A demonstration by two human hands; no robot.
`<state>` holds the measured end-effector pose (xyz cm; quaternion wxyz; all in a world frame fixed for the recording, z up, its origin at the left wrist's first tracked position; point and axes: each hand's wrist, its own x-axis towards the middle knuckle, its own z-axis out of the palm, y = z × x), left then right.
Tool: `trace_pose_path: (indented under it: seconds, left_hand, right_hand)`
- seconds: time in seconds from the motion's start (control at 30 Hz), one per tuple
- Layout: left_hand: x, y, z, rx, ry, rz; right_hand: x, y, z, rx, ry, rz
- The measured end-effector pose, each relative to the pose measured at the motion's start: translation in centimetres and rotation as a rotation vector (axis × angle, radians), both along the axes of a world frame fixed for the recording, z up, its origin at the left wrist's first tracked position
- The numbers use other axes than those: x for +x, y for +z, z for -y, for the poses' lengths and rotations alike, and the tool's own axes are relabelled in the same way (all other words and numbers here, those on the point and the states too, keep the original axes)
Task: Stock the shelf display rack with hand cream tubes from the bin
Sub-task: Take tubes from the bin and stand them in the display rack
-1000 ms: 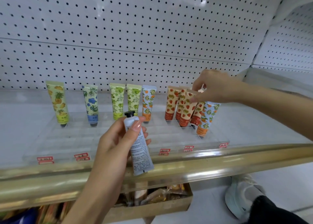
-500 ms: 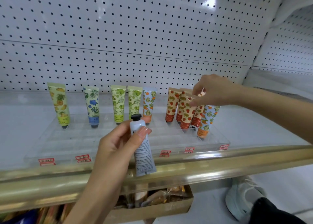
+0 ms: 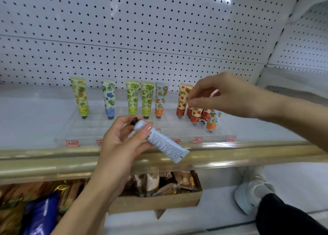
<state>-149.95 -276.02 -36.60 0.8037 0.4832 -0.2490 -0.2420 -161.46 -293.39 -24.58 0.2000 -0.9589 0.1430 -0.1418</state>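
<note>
My left hand (image 3: 120, 144) grips a pale blue hand cream tube (image 3: 165, 144) with a black cap, tilted with its cap up-left, in front of the clear slotted display rack (image 3: 85, 133). Standing cap-down in the rack's back row are a pineapple tube (image 3: 80, 96), a blue flower tube (image 3: 108, 98), two green tubes (image 3: 140, 98) and an orange-print tube (image 3: 160, 100). Strawberry tubes (image 3: 182, 100) cluster at the right. My right hand (image 3: 229, 96) hovers over them with loosely curled fingers and nothing visible in it, hiding their tops.
A gold rail (image 3: 53, 163) edges the shelf front. Below it, a cardboard box (image 3: 156, 202) holds wrapped packets, and more packets (image 3: 35, 208) lie to the left. White pegboard (image 3: 159, 39) backs the shelf. My shoe (image 3: 252, 194) is on the floor at lower right.
My right hand has let go of the strawberry tube top and drifted left. My left hand has tilted the pale blue tube from near upright to slanting, bottom end down-right.
</note>
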Motion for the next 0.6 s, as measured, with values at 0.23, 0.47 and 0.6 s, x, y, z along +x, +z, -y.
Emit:
trace_pose_path:
  seconds: [0.23,0.47,0.6]
  left_hand:
    - [-1.3,-0.1,-3.3,-0.263,-0.091,-0.149]
    - [-0.8,-0.3,-6.5,-0.237,-0.066,-0.073]
    - [0.3,-1.1,-8.2,0.028,-0.009,0.179]
  right_hand:
    - [-1.1,-3.9,-6.5,0.396,0.121,-0.335]
    - [-0.1,-4.7,-9.3,1.007,0.019,-0.389]
    - [0.5,-4.6,-9.7,1.104,-0.029,-0.29]
